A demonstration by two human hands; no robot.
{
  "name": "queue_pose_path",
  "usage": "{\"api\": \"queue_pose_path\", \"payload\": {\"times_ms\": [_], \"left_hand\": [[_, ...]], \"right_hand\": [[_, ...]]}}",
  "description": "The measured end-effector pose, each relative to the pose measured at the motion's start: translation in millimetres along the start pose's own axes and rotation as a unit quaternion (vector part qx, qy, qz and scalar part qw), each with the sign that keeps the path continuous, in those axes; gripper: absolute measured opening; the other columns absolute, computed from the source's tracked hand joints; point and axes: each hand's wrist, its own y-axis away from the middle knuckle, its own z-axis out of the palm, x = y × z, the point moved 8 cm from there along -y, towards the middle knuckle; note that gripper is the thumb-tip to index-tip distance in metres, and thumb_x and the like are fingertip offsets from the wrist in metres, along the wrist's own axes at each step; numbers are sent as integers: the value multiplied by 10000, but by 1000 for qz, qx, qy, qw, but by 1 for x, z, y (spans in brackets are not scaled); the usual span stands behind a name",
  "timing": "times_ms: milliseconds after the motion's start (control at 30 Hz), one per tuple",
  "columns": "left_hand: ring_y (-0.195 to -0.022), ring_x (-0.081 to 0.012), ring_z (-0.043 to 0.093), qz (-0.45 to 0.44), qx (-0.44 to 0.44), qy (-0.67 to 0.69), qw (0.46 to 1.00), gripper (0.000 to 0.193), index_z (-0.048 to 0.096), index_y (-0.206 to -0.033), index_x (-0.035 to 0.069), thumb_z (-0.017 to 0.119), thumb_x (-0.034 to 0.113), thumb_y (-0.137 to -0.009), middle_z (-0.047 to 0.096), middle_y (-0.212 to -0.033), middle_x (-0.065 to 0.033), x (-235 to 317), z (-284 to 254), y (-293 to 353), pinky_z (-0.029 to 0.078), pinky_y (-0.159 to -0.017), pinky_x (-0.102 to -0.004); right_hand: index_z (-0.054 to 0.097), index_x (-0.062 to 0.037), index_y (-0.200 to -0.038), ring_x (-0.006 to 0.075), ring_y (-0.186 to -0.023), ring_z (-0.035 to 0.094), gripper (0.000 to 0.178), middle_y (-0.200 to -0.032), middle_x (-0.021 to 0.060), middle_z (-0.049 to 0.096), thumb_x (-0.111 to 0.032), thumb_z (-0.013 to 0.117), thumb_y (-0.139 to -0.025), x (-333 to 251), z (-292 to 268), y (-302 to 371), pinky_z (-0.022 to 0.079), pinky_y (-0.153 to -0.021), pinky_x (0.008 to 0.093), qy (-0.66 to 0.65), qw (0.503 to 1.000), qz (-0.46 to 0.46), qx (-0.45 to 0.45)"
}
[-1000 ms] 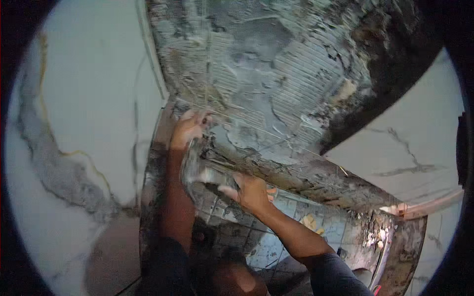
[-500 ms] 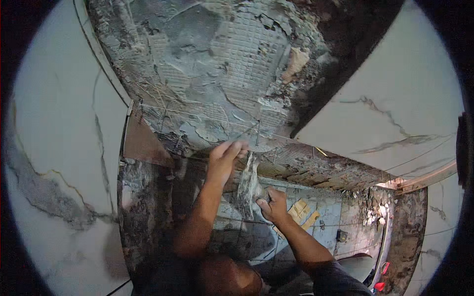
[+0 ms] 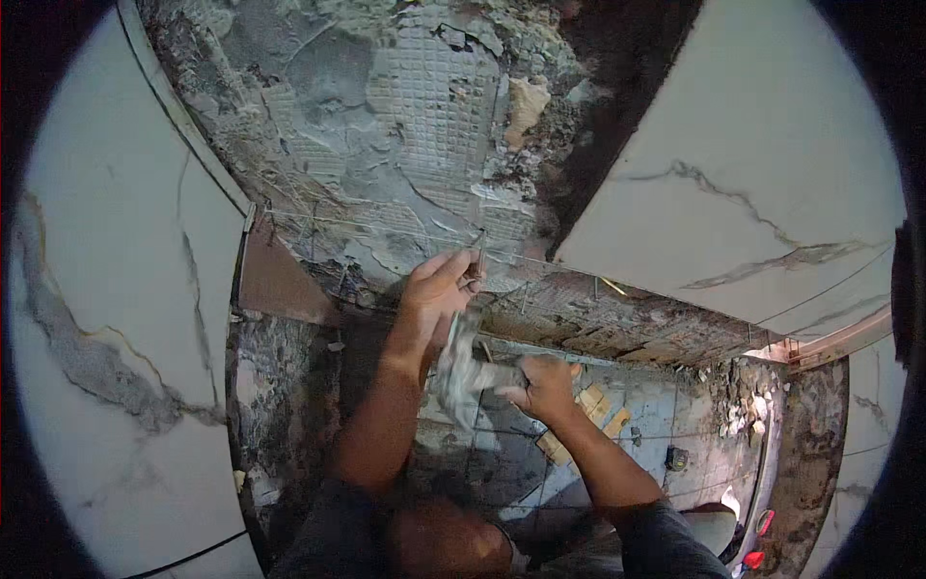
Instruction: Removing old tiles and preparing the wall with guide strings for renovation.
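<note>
My left hand (image 3: 442, 289) is raised at the edge of the rough mortar wall, its fingers pinched around a thin nail (image 3: 481, 253). Just below it, my right hand (image 3: 542, 388) grips the handle of a hammer (image 3: 465, 372). Motion smears the grey, dirty hammer head, so its exact outline is unclear. A thin string (image 3: 386, 228) runs across the mortar close to the nail.
Large white marbled tiles stand left (image 3: 116, 289) and right (image 3: 752, 193). A brown triangular piece (image 3: 275, 270) sits at the left corner. Yellowish pieces (image 3: 593, 410), a small dark object (image 3: 677, 457) and rubble (image 3: 752, 410) lie on the tiled floor (image 3: 637, 386).
My left hand has moved up and closer around the nail. The hammer has shifted left, beneath the left hand, still in my right hand. The whole view has shifted slightly.
</note>
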Motion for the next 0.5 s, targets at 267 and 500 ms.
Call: {"api": "queue_pose_path", "payload": {"times_ms": [267, 500], "left_hand": [[-834, -176, 535, 13, 5, 4, 1000, 225, 539, -1001, -5, 525, 190, -891, 569, -887, -75, -2, 3, 0, 418, -776, -305], [-780, -166, 522, 68, 33, 69, 995, 182, 565, -972, 12, 599, 131, -838, 570, -876, -63, -4, -4, -11, 400, -707, -308]], "right_hand": [[539, -15, -738, 328, -580, 569, 500, -623, 174, 542, -499, 662, -718, 9, 2, 7, 436, -527, 404, -4, 998, 58, -2], [518, 4, -732, 327, -554, 553, 499, -556, 147, 507, -478, 645, -754, 18, 9, 52, 423, -513, 405, -79, 992, 97, -5]]}}
